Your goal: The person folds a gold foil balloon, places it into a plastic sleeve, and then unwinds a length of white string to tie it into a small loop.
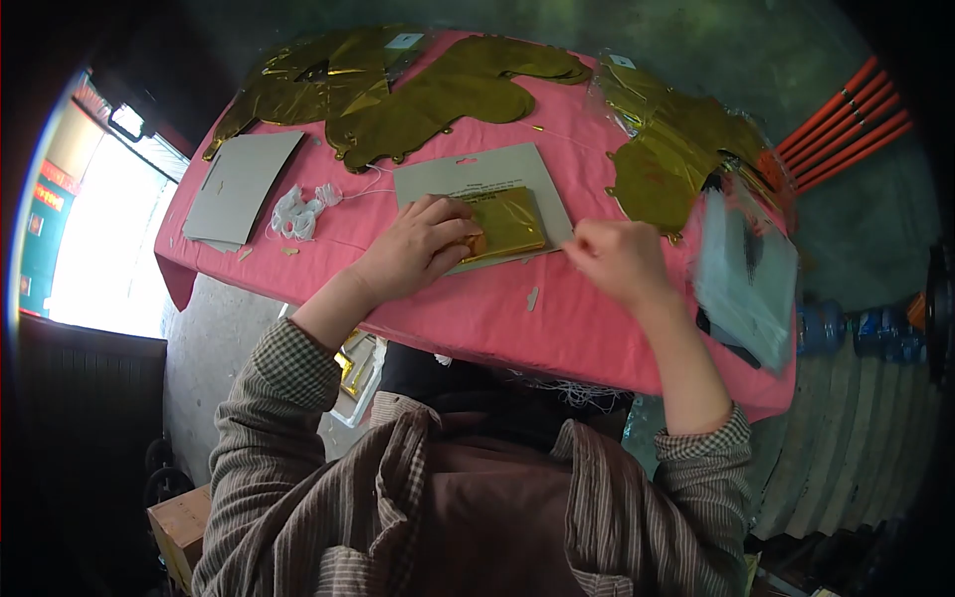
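A folded gold foil packet (512,224) lies on a grey card (542,169) with printed text and a hang slot. My left hand (428,244) curls its fingers over the left end of the packet, pressing it against the card. By the card's right edge, my right hand (617,257) is closed with thumb and forefinger pinched together; whatever they hold is hidden. White string (295,214) lies in a loose bundle left of the card, and a strand runs toward the card.
Gold foil shapes (428,104) spread over the back of the pink-covered table (458,333). Grey cards (239,189) are stacked at left. More gold foil (662,164) and clear plastic sleeves (746,284) lie at right, near orange poles (846,124).
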Motion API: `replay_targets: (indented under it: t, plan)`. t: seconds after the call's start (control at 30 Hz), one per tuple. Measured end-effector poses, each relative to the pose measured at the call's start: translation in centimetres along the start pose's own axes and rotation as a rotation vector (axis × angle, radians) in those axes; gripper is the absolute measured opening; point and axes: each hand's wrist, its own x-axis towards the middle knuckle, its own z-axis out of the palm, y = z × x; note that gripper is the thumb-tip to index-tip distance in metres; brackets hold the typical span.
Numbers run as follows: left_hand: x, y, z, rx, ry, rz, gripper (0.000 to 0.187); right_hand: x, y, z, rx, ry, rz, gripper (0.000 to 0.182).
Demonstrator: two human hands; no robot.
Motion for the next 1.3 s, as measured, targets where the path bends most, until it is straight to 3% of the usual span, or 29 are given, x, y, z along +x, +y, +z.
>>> replay_targets:
  t: [0.1,0.17,0.37,0.6,0.7,0.77,0.87,1.1,1.3]
  plan:
    - [-0.1,-0.1,0.0,-0.021,-0.001,-0.003,0.024,-0.7,1.5,-2.6,0.069,0.014,0.157,0.008]
    - [0.0,-0.1,0.0,-0.003,-0.005,-0.007,0.023,-1.8,3.2,-2.5,-0.185,-0.024,0.05,0.014]
    - [0.0,-0.2,0.1,-0.003,-0.001,0.011,0.024,-2.2,2.7,-1.4,-0.206,-0.084,-0.188,0.026]
    - [0.3,0.5,-0.2,-0.039,0.009,-0.062,0.019,-1.4,2.7,0.5,-0.002,0.003,-0.3,0.023]
    - [0.3,0.2,-0.1,-0.003,0.003,-0.012,0.015,-1.3,2.6,0.6,0.102,0.005,-0.235,0.015]
    - [0.3,0.3,-0.1,-0.022,0.033,-0.004,0.014,-1.3,2.4,0.7,0.385,0.025,-0.016,0.006]
    - [0.2,0.5,-0.1,-0.032,0.019,-0.026,0.012,-1.1,2.5,1.0,0.566,-0.039,0.117,0.003]
    - [0.1,-0.2,-1.2,-0.203,-0.083,-0.082,0.013,-0.5,3.1,2.2,0.598,-0.098,0.232,0.007]
    - [0.0,-0.1,-2.7,-0.364,-0.227,-0.104,0.028,0.0,3.2,3.0,0.554,-0.078,0.365,0.01]
